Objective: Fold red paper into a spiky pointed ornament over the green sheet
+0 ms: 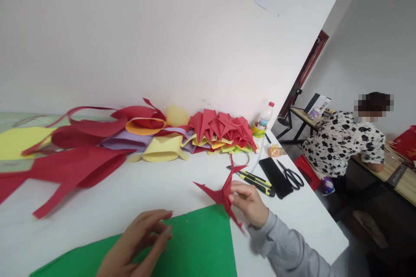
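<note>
A folded red paper piece [225,194] with several pointed arms is pinched between the thumb and fingers of my right hand [249,203], above the right edge of a green sheet [203,242]. My left hand [143,242] is over the green sheet, fingers curved and apart from the thumb, with nothing between them. Behind the hands lies a pile of folded red paper pieces [222,127], with yellow and purple ones under it. Larger cut red paper shapes [74,164] spread out at the left.
Right of the red piece lie utility knives [256,181], a black phone [275,177] and black scissors [293,177]. A bottle [264,117] stands by the wall, near a small wrapped snack [274,151]. A person [344,143] sits at another table on the right.
</note>
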The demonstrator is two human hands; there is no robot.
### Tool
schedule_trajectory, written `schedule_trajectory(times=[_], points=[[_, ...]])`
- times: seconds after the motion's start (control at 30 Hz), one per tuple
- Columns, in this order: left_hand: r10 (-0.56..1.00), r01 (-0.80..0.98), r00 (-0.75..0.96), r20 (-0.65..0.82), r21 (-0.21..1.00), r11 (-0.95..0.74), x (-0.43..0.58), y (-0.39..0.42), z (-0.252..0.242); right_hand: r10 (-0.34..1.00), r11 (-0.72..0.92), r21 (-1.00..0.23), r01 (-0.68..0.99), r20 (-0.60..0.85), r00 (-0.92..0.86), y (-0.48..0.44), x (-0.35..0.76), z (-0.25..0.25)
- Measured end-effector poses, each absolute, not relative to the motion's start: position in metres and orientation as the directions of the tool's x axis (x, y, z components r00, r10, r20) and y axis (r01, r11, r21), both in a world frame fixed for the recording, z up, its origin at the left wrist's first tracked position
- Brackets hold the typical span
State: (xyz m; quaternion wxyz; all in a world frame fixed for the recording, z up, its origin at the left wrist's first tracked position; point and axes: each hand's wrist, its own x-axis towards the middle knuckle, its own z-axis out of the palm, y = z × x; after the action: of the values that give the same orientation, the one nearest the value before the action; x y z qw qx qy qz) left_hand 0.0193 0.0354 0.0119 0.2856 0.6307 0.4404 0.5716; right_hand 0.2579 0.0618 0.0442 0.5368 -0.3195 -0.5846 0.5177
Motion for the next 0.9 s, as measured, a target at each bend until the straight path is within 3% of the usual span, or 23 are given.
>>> schedule_trajectory(times=[0.07,0.17,0.27,0.5,0.73,0.9], points=[[0.893,0.212,-0.044,0.448,0.878,-0.43,0.02,0.034,0.014,0.867,0.423,-0.906,0.014,0.4,-0.298,0.055,0.259,0.052],[0.917,0.199,-0.055,0.395,0.905,-0.377,0.02,0.031,0.017,0.744,0.657,-0.691,0.301,0.53,-0.407,0.048,0.26,0.059],[0.927,0.201,-0.073,0.368,0.916,-0.347,0.02,0.029,0.019,0.664,0.748,-0.506,0.43,0.57,-0.484,0.044,0.26,0.061],[0.894,0.225,0.072,0.442,0.866,-0.446,0.022,0.021,0.013,0.549,0.818,-0.258,0.514,0.618,-0.563,0.04,0.256,0.061],[0.817,0.194,0.222,0.533,0.797,-0.572,0.028,0.022,0.015,0.504,0.827,-0.145,0.543,0.62,-0.602,0.039,0.25,0.059],[0.755,0.206,0.284,0.59,0.732,-0.65,0.028,0.018,0.027,0.5,0.812,-0.14,0.566,0.667,-0.552,0.035,0.245,0.057]])
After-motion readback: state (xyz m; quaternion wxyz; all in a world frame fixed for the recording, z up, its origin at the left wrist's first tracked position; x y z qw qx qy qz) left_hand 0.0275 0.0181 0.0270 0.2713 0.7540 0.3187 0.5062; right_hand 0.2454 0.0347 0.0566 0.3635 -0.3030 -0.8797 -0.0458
